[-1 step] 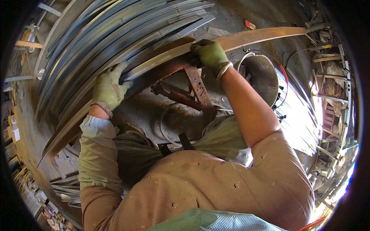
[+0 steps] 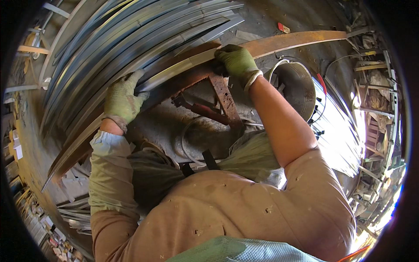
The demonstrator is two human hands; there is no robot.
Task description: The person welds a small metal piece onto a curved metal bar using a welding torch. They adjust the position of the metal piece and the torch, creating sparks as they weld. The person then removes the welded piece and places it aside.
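Note:
My left hand (image 2: 124, 97), in a green work glove, is closed around a long silver metal profile (image 2: 183, 67). My right hand (image 2: 237, 62), gloved alike, grips the same profile at its right end, its fingertips partly hidden. The profile lies along a long rusty steel beam (image 2: 297, 43), which stretches out to the right past my right hand. Under the beam, between my arms, stands a rusty support frame (image 2: 224, 98) with slanting bars.
Many long grey metal profiles (image 2: 144, 32) lie stacked just beyond my hands. A round metal drum (image 2: 294, 83) stands to the right, with a cable beside it. A red box (image 2: 283, 28) lies on the floor at the far right. Shelving with clutter (image 2: 377, 98) lines the right side.
My right hand has shifted very slightly to the left along the profile. Nothing else visibly differs.

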